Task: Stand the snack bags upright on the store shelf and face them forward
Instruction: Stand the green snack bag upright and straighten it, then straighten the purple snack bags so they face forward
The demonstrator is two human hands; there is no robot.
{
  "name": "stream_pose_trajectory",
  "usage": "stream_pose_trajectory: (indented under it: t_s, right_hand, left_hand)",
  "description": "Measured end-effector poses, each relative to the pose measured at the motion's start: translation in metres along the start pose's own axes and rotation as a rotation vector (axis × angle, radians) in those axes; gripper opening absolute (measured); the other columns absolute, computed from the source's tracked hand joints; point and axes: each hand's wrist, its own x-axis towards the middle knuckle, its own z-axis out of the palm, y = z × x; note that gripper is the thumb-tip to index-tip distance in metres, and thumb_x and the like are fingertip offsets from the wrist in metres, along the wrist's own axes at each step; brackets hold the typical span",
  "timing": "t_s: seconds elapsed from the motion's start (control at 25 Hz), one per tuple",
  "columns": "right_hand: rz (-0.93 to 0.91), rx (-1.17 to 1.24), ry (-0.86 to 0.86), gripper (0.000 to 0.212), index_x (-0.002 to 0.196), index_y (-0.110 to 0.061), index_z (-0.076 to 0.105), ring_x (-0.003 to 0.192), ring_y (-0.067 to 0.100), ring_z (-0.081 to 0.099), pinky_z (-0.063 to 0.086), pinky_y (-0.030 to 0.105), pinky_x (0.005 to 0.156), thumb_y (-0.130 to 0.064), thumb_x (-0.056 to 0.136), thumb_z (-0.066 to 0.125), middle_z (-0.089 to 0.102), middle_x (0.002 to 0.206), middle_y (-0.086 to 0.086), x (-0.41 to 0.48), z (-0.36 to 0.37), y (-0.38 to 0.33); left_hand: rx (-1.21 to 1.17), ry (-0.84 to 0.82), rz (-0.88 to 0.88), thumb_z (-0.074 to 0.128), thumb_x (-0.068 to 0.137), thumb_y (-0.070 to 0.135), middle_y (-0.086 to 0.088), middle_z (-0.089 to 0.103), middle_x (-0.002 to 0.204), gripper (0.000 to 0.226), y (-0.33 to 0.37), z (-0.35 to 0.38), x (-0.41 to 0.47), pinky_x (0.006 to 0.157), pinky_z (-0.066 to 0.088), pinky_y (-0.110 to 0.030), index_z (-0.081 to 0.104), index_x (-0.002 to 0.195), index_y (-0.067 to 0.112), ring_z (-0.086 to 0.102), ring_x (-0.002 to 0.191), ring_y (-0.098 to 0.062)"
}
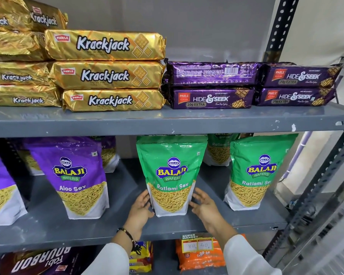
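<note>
Middle shelf, left to right. Purple Aloo Sev bag stands near the front edge, leaning back and a little left, label forward.

Left hand: fingers spread, palm turned toward the lower left edge of the green Ratlami Sev bag. Contact looks light at most; cannot tell if it is pressing. Bag stands on its base at mid-shelf, close to the front edge. Long axis runs vertical, top tipped slightly back under the upper shelf. Printed face points straight out at the aisle.

Right hand: open wide, fingers loose, just beside the bag's lower right corner, apparently not gripping. Neither hand holds anything.

Further right, a second Ratlami Sev bag stands upright, label forward, more bags behind.

Risks, as I judge them:
- Soft pouch, narrow base; it could slump or topple forward off the shelf lip once the hands let go.
- A sideways brush from either hand could twist the face off-square.
- Uneven settling of contents could tilt it toward the Aloo Sev bag.
</note>
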Motion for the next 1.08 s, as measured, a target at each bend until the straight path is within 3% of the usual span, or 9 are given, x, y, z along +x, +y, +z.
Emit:
stream_pose_trajectory:
  t_s: [0.08, 0.16, 0.28, 0.4, 0.56, 0.72, 0.88, 0.96, 1.08]
  right_hand:
    - [0.02, 0.083, 0.194, 0.048, 0.121, -0.007, 0.051, 0.105, 0.028, 0.058, 0.049, 0.032, 0.083, 0.018, 0.08, 0.045, 0.058, 0.108, 0.008, -0.004, 0.002, 0.0]
    - [0.029, 0.223, 0.301, 0.028, 0.1, 0.0, 0.058, 0.085, 0.028, 0.058, 0.049, 0.034, 0.082, 0.015, 0.08, 0.047, 0.06, 0.085, 0.013, -0.016, 0.011, -0.002]
    - [0.011, 0.329, 0.183, 0.023, 0.088, 0.001, 0.056, 0.066, 0.024, 0.057, 0.05, 0.027, 0.066, 0.018, 0.079, 0.043, 0.059, 0.072, 0.014, -0.038, 0.038, -0.008]
    - [0.036, 0.308, 0.029, 0.026, 0.079, -0.001, 0.056, 0.066, 0.023, 0.058, 0.051, 0.024, 0.063, 0.02, 0.077, 0.041, 0.059, 0.071, 0.013, -0.05, 0.073, -0.011]
    - [0.064, 0.269, -0.097, 0.032, 0.078, -0.005, 0.057, 0.072, 0.023, 0.061, 0.048, 0.027, 0.074, 0.021, 0.078, 0.039, 0.061, 0.076, 0.013, -0.048, 0.119, -0.007]
    - [0.055, 0.237, -0.106, 0.031, 0.081, -0.006, 0.058, 0.073, 0.021, 0.061, 0.049, 0.024, 0.068, 0.017, 0.083, 0.039, 0.063, 0.08, 0.01, -0.046, 0.169, 0.006]
    - [0.025, 0.297, 0.024, 0.033, 0.082, -0.008, 0.056, 0.069, 0.022, 0.055, 0.047, 0.021, 0.059, 0.018, 0.084, 0.035, 0.057, 0.078, 0.01, -0.035, 0.223, 0.019]
    - [-0.003, 0.321, 0.125, 0.036, 0.077, -0.013, 0.054, 0.067, 0.021, 0.053, 0.046, 0.018, 0.053, 0.018, 0.084, 0.038, 0.055, 0.078, 0.008, -0.028, 0.245, 0.025]
    - [-0.015, 0.358, 0.207, 0.037, 0.077, -0.017, 0.053, 0.066, 0.02, 0.051, 0.046, 0.017, 0.048, 0.016, 0.084, 0.039, 0.054, 0.079, 0.007, -0.023, 0.263, 0.035]
  left_hand:
    - [0.011, 0.02, 0.011, 0.035, 0.071, -0.031, -0.008, 0.034, 0.15, 0.082, 0.0, -0.004, -0.005, 0.087, 0.043, -0.033, 0.033, 0.139, 0.015, 0.031, 0.138, -0.026]
    - [0.004, 0.045, 0.031, 0.033, 0.072, -0.031, -0.01, 0.034, 0.149, 0.079, 0.0, -0.008, -0.014, 0.083, 0.043, -0.032, 0.036, 0.137, 0.014, 0.029, 0.139, -0.026]
    - [-0.028, 0.096, 0.073, 0.03, 0.072, -0.031, -0.012, 0.039, 0.146, 0.075, -0.001, -0.019, -0.032, 0.075, 0.041, -0.027, 0.042, 0.133, 0.01, 0.032, 0.137, -0.027]
    - [-0.06, 0.156, 0.115, 0.029, 0.071, -0.032, -0.011, 0.042, 0.143, 0.07, 0.001, -0.039, -0.045, 0.084, 0.039, -0.031, 0.047, 0.124, 0.01, 0.034, 0.136, -0.027]
    - [-0.156, 0.214, 0.244, 0.029, 0.067, -0.037, -0.012, 0.046, 0.129, 0.063, 0.01, -0.074, -0.06, 0.092, 0.043, -0.033, 0.045, 0.112, 0.003, 0.037, 0.132, -0.031]
    - [-0.149, 0.277, 0.328, 0.029, 0.07, -0.034, -0.01, 0.053, 0.115, 0.061, 0.023, -0.134, -0.06, 0.069, 0.05, -0.005, 0.045, 0.122, -0.006, 0.051, 0.116, -0.024]
    - [-0.147, 0.305, 0.318, 0.038, 0.077, -0.027, 0.003, 0.069, 0.094, 0.045, 0.038, -0.205, -0.047, 0.06, 0.049, -0.004, 0.052, 0.112, -0.002, 0.066, 0.074, 0.004]
    - [-0.114, 0.261, 0.316, 0.034, 0.073, -0.032, 0.005, 0.072, 0.094, 0.054, 0.043, -0.239, -0.038, 0.057, 0.048, -0.004, 0.05, 0.112, 0.001, 0.066, 0.081, 0.001]
    - [-0.112, 0.217, 0.254, 0.029, 0.074, -0.032, -0.014, 0.048, 0.131, 0.063, 0.05, -0.272, -0.024, 0.071, 0.049, -0.014, 0.041, 0.129, -0.002, 0.048, 0.124, -0.023]
